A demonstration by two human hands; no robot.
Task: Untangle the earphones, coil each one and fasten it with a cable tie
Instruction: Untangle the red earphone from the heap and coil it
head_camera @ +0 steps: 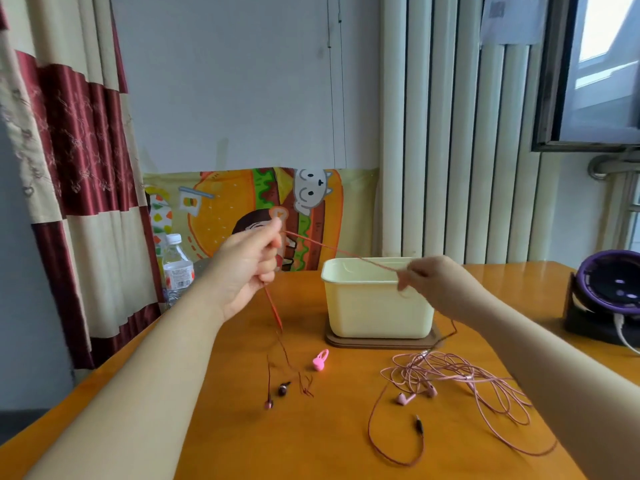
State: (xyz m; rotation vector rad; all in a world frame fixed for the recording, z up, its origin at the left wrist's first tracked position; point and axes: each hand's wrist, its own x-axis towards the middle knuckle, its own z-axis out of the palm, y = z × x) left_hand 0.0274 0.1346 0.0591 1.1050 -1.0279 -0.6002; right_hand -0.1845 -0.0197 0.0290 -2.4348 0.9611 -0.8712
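Stretching taut in the air between two hands, the red cable (341, 252) is held above the table (207, 427), in front of the cream box (374, 306).

Risks, as judged:
- From the right hand a dark strand is seen dropping past the box corner into the pink tangle (460, 379). The plug (419, 424) lies just in front of that heap. If the pull is continued, the pink loops could be dragged along and any crossing drawn tighter.
- The red buds (282, 389) rest on the table below the left hand. They could be lifted and swung, or snagged on each other, if that hand is raised further.
- The pink tie (320, 360) lies loose beside the hanging strands and could be knocked aside by them.
- The thin wire could be strained at the pinch points.

Pose:
- Left hand (249, 268): raised, forearm extended, fingers curled. The cable is pinched at thumb and forefinger and passes down out of the fist.
- Right hand (436, 282): lower, over the box rim, back turned to the camera. The cable is pinched at the fingertips; the remaining fingers are partly hidden.
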